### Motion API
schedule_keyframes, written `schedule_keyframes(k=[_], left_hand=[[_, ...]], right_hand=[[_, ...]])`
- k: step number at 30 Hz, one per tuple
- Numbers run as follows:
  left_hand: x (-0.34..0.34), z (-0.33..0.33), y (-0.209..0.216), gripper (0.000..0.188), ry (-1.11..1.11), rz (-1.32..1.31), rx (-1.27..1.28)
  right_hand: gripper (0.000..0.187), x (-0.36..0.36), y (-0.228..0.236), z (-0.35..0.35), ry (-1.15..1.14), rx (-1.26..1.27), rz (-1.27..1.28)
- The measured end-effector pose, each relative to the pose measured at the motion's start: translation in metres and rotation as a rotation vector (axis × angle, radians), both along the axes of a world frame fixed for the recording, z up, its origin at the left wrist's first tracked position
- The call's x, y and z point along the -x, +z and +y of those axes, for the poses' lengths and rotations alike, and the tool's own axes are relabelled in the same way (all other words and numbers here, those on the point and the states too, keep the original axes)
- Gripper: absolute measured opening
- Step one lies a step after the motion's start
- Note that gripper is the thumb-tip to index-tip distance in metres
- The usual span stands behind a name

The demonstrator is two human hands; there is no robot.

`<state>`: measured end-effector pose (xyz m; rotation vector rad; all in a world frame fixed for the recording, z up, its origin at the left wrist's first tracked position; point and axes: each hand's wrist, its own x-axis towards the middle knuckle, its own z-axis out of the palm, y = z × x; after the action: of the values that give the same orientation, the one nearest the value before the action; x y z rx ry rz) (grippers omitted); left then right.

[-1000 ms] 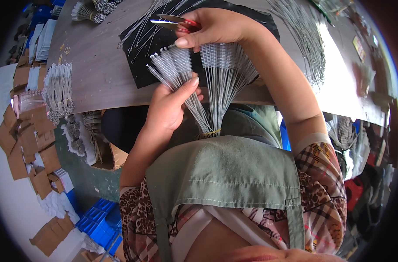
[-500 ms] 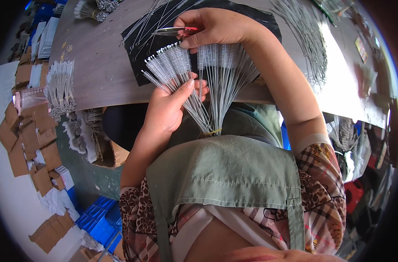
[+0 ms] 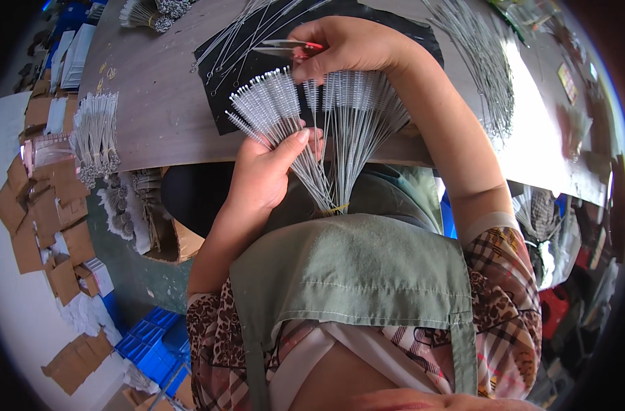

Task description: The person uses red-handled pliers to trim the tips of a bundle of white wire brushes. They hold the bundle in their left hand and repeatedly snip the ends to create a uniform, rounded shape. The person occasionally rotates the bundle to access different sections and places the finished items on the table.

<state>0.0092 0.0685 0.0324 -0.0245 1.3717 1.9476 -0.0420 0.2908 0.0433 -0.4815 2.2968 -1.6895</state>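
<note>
A fanned bundle of thin wire tube brushes (image 3: 357,103) with white bristles stands bristle-end away from me, a yellow band (image 3: 336,208) around its stems near my lap. My left hand (image 3: 266,168) is closed on the left part of the fan, its thumb lying across the stems. Red-handled scissors (image 3: 313,46) are in my right hand (image 3: 340,46), with the blades pointing left. The thumb and fingers of that hand are at the tip of a single brush (image 3: 311,96) standing in the gap between the two parts; whether they pinch it is hard to see.
A black mat (image 3: 223,113) lies on the grey table (image 3: 155,130) beneath my hands, with loose wire brushes (image 3: 240,41) at its far left. More brushes (image 3: 480,68) are heaped at the right, and a bundle (image 3: 96,133) sits at the left edge. Blue crates (image 3: 155,346) stand lower left.
My right hand with the scissors has shifted slightly right. One brush now stands apart in the gap between the two parts of the fan. The left hand has hardly moved.
</note>
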Motion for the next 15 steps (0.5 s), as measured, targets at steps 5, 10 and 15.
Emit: schedule_keyframes(k=[5,10,15], left_hand=[[0.001,0.000,-0.001,0.016,-0.010,-0.007,0.012],[0.002,0.002,0.002,0.015,-0.050,0.040,0.029],[0.008,0.003,0.005,0.016,-0.034,0.003,-0.025]], right_hand=[[0.030,0.001,0.004,0.005,0.148,0.174,-0.034],[0.027,-0.001,0.007,0.002,0.077,0.109,-0.051],[0.020,-0.002,0.017,0.004,0.035,0.178,-0.028]])
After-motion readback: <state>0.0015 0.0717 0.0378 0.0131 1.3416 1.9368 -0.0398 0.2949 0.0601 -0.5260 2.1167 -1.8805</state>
